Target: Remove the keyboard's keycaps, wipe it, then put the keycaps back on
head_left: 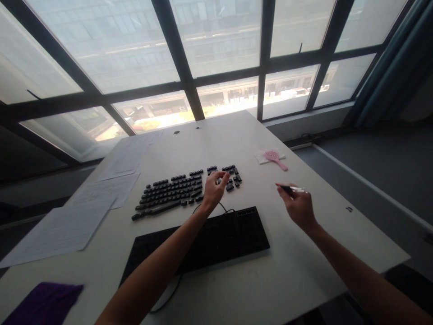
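Note:
My left hand [215, 186] hovers over the right part of the laid-out keycaps, its fingers curled into a pinch. What it pinches, if anything, is too small to make out. The black keycaps [172, 192] lie on the table in keyboard order, several rows deep. Nearer to me is a black keyboard base [216, 243], partly hidden by my left forearm; its cable runs out behind. To the right, above the bare tabletop, my right hand [299, 205] is closed around a slim black-and-silver tool [293, 189], whose exact kind I cannot tell.
A pink hairbrush [273, 156] rests on a white packet [260, 156] at the table's right side. Paper sheets [67, 230] cover the left edge. A purple cloth [47, 302] lies front left. Small dark bits [349, 209] sit near the right edge. Windows [223, 40] stand behind the table [233, 289].

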Available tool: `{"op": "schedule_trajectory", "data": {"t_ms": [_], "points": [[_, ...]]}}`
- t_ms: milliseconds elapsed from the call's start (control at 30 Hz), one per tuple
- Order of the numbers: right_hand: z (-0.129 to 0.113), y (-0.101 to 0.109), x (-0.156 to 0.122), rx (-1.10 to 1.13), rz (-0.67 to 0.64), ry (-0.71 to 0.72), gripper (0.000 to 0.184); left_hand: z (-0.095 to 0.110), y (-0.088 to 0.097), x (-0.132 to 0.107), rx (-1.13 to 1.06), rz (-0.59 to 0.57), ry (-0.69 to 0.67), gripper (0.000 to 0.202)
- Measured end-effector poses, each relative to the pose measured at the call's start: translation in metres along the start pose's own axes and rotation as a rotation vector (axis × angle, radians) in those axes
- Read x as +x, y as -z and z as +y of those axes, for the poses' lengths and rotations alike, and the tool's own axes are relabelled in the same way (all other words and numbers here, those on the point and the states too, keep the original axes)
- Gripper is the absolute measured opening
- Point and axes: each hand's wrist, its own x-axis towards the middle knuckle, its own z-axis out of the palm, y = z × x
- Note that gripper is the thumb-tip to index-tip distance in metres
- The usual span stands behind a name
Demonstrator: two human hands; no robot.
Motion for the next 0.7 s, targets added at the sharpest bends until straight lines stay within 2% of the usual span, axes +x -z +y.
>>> {"op": "schedule_trajectory", "data": {"t_ms": [100, 200, 267, 367, 500, 633, 700], "points": [[0.029, -0.018, 0.059, -0.204, -0.028, 0.268, 0.028, 0.022, 0.024, -0.021, -0.596, -0.046, 0.243, 0.044], [0.052, -0.039, 0.109, -0.593, -0.228, 0.458, 0.032, 0.038, 0.048, -0.048, -1.11, -0.12, 0.462, 0.052], [0.062, -0.051, 0.131, -0.756, -0.326, 0.545, 0.034, 0.044, 0.062, -0.064, -1.3, -0.135, 0.538, 0.05], [0.071, -0.061, 0.15, -0.789, -0.398, 0.631, 0.03, 0.045, 0.08, -0.082, -1.419, -0.124, 0.587, 0.047], [0.083, -0.065, 0.16, -0.814, -0.48, 0.711, 0.028, 0.039, 0.098, -0.096, -1.469, -0.104, 0.59, 0.045], [0.092, -0.062, 0.161, -0.831, -0.498, 0.727, 0.026, 0.036, 0.108, -0.104, -1.481, -0.136, 0.572, 0.045], [0.092, -0.06, 0.158, -0.833, -0.477, 0.718, 0.031, 0.034, 0.112, -0.107, -1.414, -0.143, 0.541, 0.044]]}}
